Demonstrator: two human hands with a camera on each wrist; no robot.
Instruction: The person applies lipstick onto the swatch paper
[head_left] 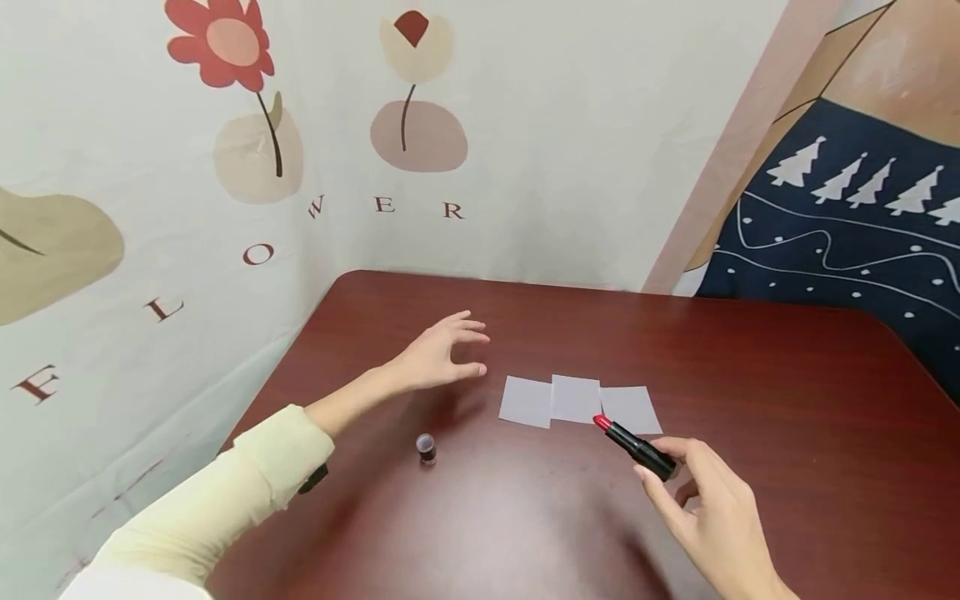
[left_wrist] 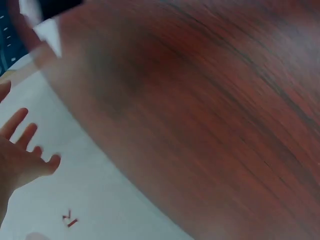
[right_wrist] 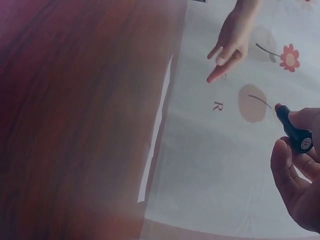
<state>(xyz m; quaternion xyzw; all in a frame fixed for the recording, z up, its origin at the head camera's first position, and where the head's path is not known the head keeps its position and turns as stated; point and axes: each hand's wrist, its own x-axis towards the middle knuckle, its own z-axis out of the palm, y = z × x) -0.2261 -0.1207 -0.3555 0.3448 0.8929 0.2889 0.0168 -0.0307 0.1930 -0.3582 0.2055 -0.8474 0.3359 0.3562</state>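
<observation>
Between thumb and fingers my right hand holds a lipstick, a black tube with its red tip exposed and pointing left toward the papers. The right wrist view also shows the lipstick, its round base label facing the camera. My left hand hovers over the table left of the papers, its fingers spread and nothing in them. Three white paper squares lie side by side in a row, the middle one slightly farther back. A small cap with a clear top stands upright on the table, nearer me than my left hand.
The reddish-brown wooden table has rounded far corners. Behind it hangs a pale cloth printed with flowers and letters. A dark blue cloth with white trees is at the right.
</observation>
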